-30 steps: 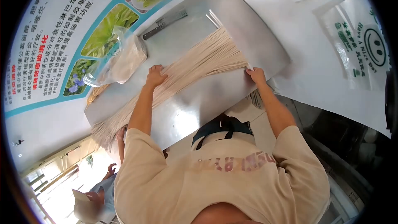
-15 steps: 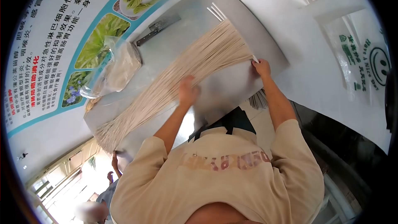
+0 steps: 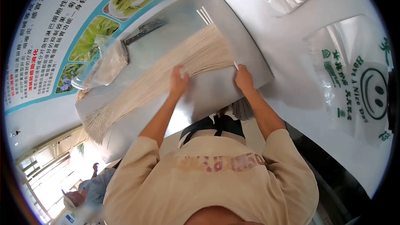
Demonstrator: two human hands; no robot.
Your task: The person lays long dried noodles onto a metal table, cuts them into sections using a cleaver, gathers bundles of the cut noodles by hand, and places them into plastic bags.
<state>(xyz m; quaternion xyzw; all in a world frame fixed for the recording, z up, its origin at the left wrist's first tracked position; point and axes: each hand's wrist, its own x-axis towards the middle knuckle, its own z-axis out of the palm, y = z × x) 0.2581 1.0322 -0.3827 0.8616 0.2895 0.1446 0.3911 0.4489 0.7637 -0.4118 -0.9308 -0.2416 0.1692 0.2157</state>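
Note:
A wide sheaf of long, pale dried noodles [image 3: 166, 68] lies slantwise across the metal tabletop [image 3: 212, 85], its loose ends fanned out at the lower left. Thin white sticks [image 3: 204, 16] poke out past its upper right end. My right hand [image 3: 244, 77] is closed on the tip of a white stick [image 3: 236, 64] at the near corner of that end. At the sheaf's near edge, partway along, is my left hand [image 3: 178, 82], slightly blurred, with thumb and fingers apart and nothing visible in it. Whether it touches the noodles I cannot tell.
A broad-bladed knife [image 3: 143, 31] lies at the table's far side, beside a clear plastic bag [image 3: 109, 64] with something pale inside. Printed plastic bags [image 3: 354, 79] lie on the white surface at right. A grey bundle [image 3: 242, 109] shows below the near edge. Another person [image 3: 93, 185] is at lower left.
The view has shifted, so the table sits further left. My left hand has drawn back toward the sheaf's near edge. My right hand still grips the stick tip.

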